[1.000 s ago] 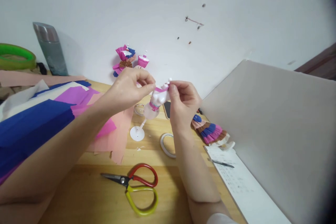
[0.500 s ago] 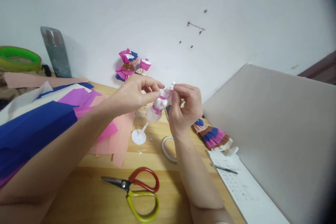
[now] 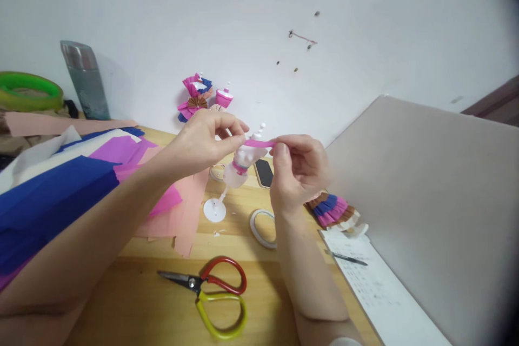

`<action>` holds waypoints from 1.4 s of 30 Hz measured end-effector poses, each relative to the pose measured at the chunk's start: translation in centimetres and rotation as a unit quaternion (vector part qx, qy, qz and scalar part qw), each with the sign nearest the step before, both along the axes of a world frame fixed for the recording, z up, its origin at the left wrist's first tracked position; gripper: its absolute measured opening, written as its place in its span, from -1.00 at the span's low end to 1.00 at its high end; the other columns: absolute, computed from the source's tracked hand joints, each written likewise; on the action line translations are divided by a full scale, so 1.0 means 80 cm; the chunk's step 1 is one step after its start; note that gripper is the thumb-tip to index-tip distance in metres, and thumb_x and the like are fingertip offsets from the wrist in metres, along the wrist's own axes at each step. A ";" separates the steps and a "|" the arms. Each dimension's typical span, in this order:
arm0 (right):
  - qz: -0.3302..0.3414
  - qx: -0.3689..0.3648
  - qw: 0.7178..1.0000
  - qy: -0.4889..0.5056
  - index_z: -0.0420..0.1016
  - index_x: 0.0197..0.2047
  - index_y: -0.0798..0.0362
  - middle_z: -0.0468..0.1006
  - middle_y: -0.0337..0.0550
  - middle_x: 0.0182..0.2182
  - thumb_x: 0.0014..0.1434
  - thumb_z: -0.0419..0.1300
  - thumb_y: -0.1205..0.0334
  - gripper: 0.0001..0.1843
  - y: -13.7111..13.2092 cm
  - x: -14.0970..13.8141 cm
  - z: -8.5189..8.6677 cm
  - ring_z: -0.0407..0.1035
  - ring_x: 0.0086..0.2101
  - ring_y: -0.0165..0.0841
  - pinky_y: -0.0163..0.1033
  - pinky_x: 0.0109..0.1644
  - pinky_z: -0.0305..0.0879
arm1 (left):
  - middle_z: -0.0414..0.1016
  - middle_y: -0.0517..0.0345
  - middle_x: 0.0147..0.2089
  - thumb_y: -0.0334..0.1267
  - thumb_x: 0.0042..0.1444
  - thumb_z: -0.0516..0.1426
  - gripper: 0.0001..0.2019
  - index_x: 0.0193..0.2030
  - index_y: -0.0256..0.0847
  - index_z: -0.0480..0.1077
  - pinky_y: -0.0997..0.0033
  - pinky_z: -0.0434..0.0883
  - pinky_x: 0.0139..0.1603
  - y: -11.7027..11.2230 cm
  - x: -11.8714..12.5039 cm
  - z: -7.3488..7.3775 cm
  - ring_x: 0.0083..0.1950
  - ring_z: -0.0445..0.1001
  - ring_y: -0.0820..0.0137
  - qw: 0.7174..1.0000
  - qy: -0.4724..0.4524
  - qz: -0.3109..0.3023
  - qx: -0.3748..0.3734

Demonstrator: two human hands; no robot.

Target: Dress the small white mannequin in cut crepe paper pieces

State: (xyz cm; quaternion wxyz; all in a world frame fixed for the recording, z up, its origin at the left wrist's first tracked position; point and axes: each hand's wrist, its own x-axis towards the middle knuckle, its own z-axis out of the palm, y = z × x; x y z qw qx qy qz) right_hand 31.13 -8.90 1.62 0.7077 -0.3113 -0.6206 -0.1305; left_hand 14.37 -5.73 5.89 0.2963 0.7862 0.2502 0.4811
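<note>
Right hand (image 3: 299, 170) has drawn rightward from the mannequin (image 3: 243, 158) | pink strip (image 3: 259, 144) spans crosswise just below its neck, ends seemingly pinched by both hands | left hand (image 3: 205, 139) sits nearer the mannequin

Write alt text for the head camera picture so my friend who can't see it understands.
A left hand and right hand hold a pink strip between them, by the upper part of a small white mannequin. Scissors lie on the wooden table, with colorful paper at the left.
</note>
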 end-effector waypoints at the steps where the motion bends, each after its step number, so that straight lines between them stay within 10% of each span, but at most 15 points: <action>1: 0.010 -0.023 1.000 0.018 0.49 -0.30 0.01 0.50 -0.23 -0.44 0.22 0.19 0.31 -0.94 -0.002 -0.001 0.000 0.39 -0.46 -0.41 -0.25 -0.40 0.34 | 0.62 0.08 -0.26 -0.37 0.02 0.16 -0.85 -0.55 -0.26 0.42 0.43 0.43 -0.23 0.000 0.000 0.000 -0.23 0.54 0.38 1.000 -0.007 0.010 -0.001; 12: 0.124 -0.153 0.980 -0.022 0.41 -0.01 -0.02 0.48 -0.29 -0.48 0.18 0.16 0.26 -0.72 -0.022 0.010 0.022 0.38 -0.54 -0.42 -0.26 -0.49 0.33 | 0.40 0.21 -0.61 -0.38 0.03 0.18 -0.85 -0.54 -0.25 0.43 0.54 0.29 -0.60 -0.008 -0.007 0.009 -0.59 0.35 0.53 0.990 -0.020 -0.023 -0.136; 18: 0.053 -0.117 0.963 -0.236 0.32 0.15 -0.06 0.52 -0.19 -0.25 0.11 0.26 0.33 -0.47 -0.033 0.031 0.036 0.35 -0.45 -0.40 -0.22 -0.42 0.37 | 0.48 0.13 -0.57 -0.31 0.08 0.21 -0.83 -0.52 -0.24 0.46 0.49 0.33 -0.57 -0.004 -0.011 0.006 -0.56 0.40 0.49 0.981 -0.014 -0.085 -0.176; 23: 0.000 -0.029 0.952 -0.303 0.49 -0.06 -0.07 0.49 -0.22 -0.37 0.16 0.20 0.43 -0.70 -0.024 0.034 0.036 0.35 -0.44 -0.39 -0.23 -0.40 0.33 | 0.44 0.13 -0.62 -0.25 0.10 0.21 -0.78 -0.54 -0.24 0.47 0.49 0.30 -0.60 -0.003 -0.012 0.005 -0.62 0.34 0.51 0.973 0.010 -0.110 -0.201; 32: 0.039 -0.135 0.984 -0.110 0.50 -0.42 0.03 0.50 -0.14 -0.36 0.13 0.29 0.27 -0.91 -0.023 0.028 0.035 0.35 -0.42 -0.39 -0.26 -0.46 0.29 | 0.51 0.08 -0.54 -0.06 0.14 0.20 -0.70 -0.45 -0.26 0.51 0.47 0.23 -0.66 0.000 -0.013 0.007 -0.65 0.32 0.52 0.985 -0.005 -0.043 -0.168; 36: 0.127 -0.282 0.950 0.033 0.47 -0.45 0.07 0.41 -0.28 -0.59 0.04 0.33 0.21 -0.86 -0.018 0.024 0.034 0.21 -0.61 -0.49 -0.33 -0.59 0.16 | 0.56 0.10 -0.44 -0.05 0.14 0.20 -0.71 -0.39 -0.26 0.54 0.47 0.33 -0.52 -0.003 -0.009 0.005 -0.49 0.44 0.46 0.997 -0.018 0.011 -0.072; 42: 0.140 -0.275 0.950 0.046 0.53 -0.45 0.05 0.50 -0.26 -0.58 -0.04 0.38 0.21 -0.87 -0.014 0.017 0.031 0.26 -0.59 -0.48 -0.33 -0.55 0.23 | 0.58 0.12 -0.40 -0.20 -0.02 0.30 -0.85 -0.39 -0.25 0.55 0.44 0.41 -0.31 -0.004 0.003 0.000 -0.34 0.49 0.41 1.000 0.000 -0.008 -0.023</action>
